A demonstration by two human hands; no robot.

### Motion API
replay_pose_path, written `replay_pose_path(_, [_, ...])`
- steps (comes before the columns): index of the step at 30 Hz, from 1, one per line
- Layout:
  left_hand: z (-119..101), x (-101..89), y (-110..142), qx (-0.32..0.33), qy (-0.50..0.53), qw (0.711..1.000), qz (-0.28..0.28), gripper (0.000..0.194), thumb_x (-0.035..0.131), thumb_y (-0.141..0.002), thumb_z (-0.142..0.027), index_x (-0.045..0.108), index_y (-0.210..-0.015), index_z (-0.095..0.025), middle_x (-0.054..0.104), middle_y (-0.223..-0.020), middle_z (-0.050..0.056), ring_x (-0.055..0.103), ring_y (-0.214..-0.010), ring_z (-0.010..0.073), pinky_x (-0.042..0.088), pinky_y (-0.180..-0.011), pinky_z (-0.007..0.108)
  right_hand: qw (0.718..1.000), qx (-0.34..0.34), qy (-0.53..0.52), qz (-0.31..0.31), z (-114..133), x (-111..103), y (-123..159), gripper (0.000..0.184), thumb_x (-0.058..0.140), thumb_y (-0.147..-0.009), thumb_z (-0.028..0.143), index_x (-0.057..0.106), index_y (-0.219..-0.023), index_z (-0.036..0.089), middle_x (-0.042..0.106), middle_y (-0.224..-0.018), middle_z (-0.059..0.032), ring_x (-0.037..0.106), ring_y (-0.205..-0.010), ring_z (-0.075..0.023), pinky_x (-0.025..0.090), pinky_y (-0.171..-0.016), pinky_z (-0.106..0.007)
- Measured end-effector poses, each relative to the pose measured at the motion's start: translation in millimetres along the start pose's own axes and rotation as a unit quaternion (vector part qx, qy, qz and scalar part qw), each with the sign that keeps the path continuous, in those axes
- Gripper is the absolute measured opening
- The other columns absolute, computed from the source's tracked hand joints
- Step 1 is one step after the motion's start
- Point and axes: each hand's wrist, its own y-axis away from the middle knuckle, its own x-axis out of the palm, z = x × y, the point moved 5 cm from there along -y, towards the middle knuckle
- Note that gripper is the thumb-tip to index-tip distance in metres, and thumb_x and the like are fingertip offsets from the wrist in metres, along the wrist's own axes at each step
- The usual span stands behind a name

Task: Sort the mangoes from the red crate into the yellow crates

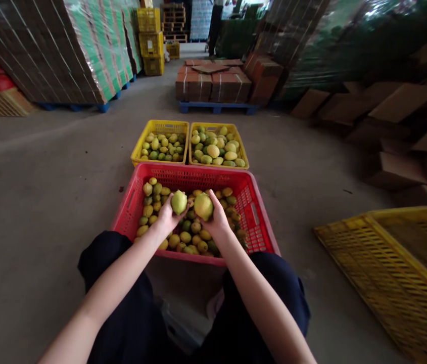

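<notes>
Over a red crate (264, 217) of yellow and green lemons (185, 236), both my hands are raised side by side. My left hand (168, 215) is closed around a greenish-yellow lemon (179, 202) with its top showing. In my right hand (219, 217) I grip a rounder, larger lemon (203, 207), thumb along its right side. The two held lemons are close together but apart. Behind the red crate stand two yellow crates, the left one (134, 151) with smaller, greener lemons and the right one (244, 151) with larger, yellower ones.
A large yellow crate (372, 227) lies at the right on the concrete floor (46, 212). Cardboard boxes (398, 101) are heaped behind it. Farther back are a blue pallet (217, 107) of boxes, wrapped stacks (99, 50), stacked yellow crates (151, 44) and a standing person (215, 30).
</notes>
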Motion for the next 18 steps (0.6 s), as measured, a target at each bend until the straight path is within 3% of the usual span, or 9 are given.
replay_pose_path(3, [-3.7,4.0,2.3,0.007,-0.005,1.000,0.026,0.018,0.058,-0.084,-0.032,0.064,-0.089,-0.016,0.067,-0.078,0.003,0.066,-0.069,0.0145,0.056,-0.061,0.025,0.999,-0.017,-0.030,0.009,1.1,-1.5,-3.5,0.015,0.060,-0.084,0.038,0.061,-0.083,0.023,0.069,-0.068,0.0043,0.064,-0.055,-0.0127,0.055,-0.053,-0.025])
replay_pose_path(9, [-7.0,13.3,6.2,0.019,-0.073,0.994,0.076,0.028,0.050,-0.085,-0.033,0.065,-0.073,-0.012,0.064,-0.063,0.003,0.061,-0.055,0.0115,0.049,-0.049,0.020,0.996,0.008,-0.023,0.090,1.2,10.4,7.1,0.031,0.047,-0.088,0.040,0.067,-0.080,0.016,0.068,-0.063,-0.0025,0.063,-0.052,-0.0152,0.057,-0.057,-0.030])
replay_pose_path(13, [-11.8,23.3,16.0,0.105,-0.140,0.976,0.131,0.026,0.051,-0.080,-0.028,0.065,-0.062,-0.014,0.065,-0.060,0.005,0.064,-0.063,0.0152,0.049,-0.055,0.022,0.987,-0.107,0.003,0.120,11.3,12.6,15.1,0.029,0.050,-0.081,0.034,0.068,-0.067,0.016,0.068,-0.063,-0.0041,0.067,-0.062,-0.0184,0.056,-0.063,-0.030])
replay_pose_path(18, [-16.5,30.4,37.1,0.149,-0.203,0.946,0.203,0.033,0.049,-0.078,-0.032,0.064,-0.054,-0.014,0.062,-0.057,0.006,0.056,-0.049,0.0136,0.043,-0.047,0.024,0.946,-0.267,0.096,0.159,23.4,13.5,30.3,0.024,0.056,-0.073,0.032,0.071,-0.060,0.019,0.069,-0.064,-0.0037,0.065,-0.064,-0.0195,0.052,-0.062,-0.030])
